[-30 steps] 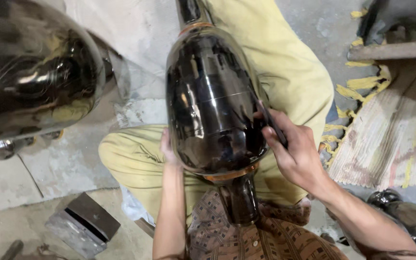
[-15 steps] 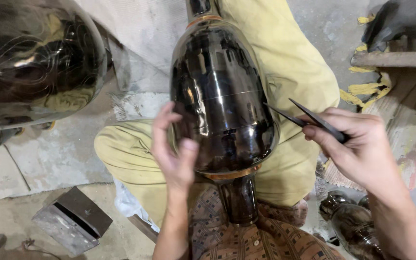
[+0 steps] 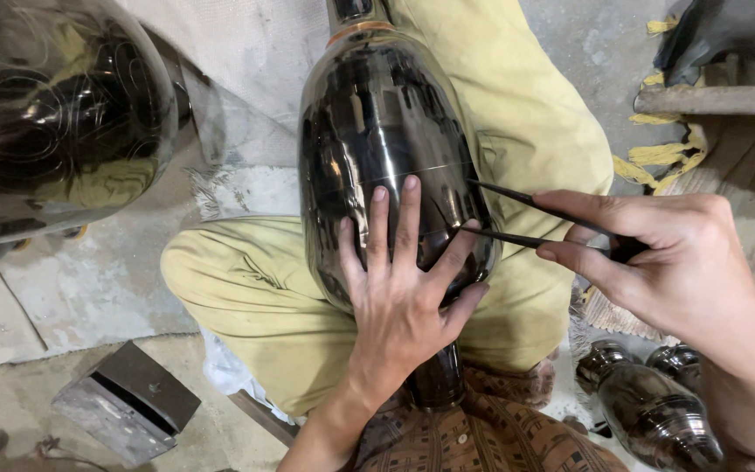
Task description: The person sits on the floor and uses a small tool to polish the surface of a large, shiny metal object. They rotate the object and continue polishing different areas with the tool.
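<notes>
My left hand (image 3: 404, 301) lies flat, fingers spread, on the glossy black bulb-shaped metal vase (image 3: 391, 149), which rests on my lap over the yellow trousers (image 3: 535, 122). My right hand (image 3: 666, 253) is pinched closed on a thin two-pronged dark metal tool (image 3: 526, 218) (its tips touch the vase's side).

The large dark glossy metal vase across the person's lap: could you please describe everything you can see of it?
The large dark glossy metal vase is bulbous and mirror-like, with a copper-coloured band at its far neck and fine scribed lines round its belly. It lies lengthwise over yellow-trousered legs, its near neck pointing at the person. The left hand rests flat on it with fingers spread; the right hand holds a two-pronged dark metal tool whose tips touch its side.
</notes>
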